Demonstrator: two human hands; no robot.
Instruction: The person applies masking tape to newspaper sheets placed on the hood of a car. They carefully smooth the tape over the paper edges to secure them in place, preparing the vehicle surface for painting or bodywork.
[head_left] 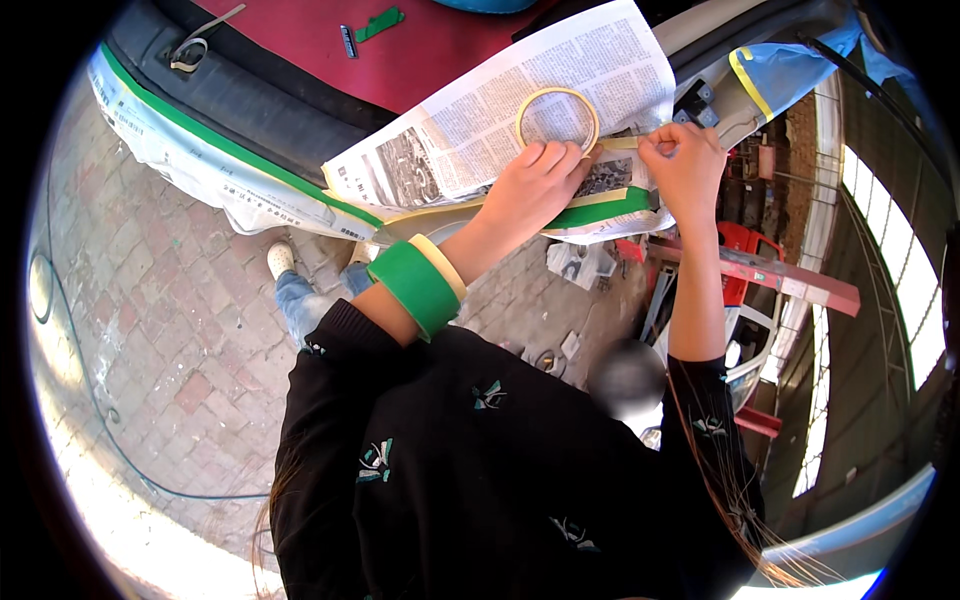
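My left hand [536,186] has its fingers curled at the lower edge of a roll of masking tape [597,121], which lies over a newspaper sheet [480,118]. A short strip of masking tape [619,144] runs from the roll toward my right hand [690,168], whose thumb and fingertips pinch its end. Around my left wrist sit a wide green tape roll [412,290] and a narrower cream tape roll [438,262]. Below my hands, a band of green tape [605,208] lies along the edge of the papered car panel.
Green tape edging [240,160] and white masking paper [165,150] follow the car's dark trim on the left. Blue film [795,70] covers part at upper right. A red beam [770,275] stands at right. A hose [130,460] crosses the brick floor [170,330].
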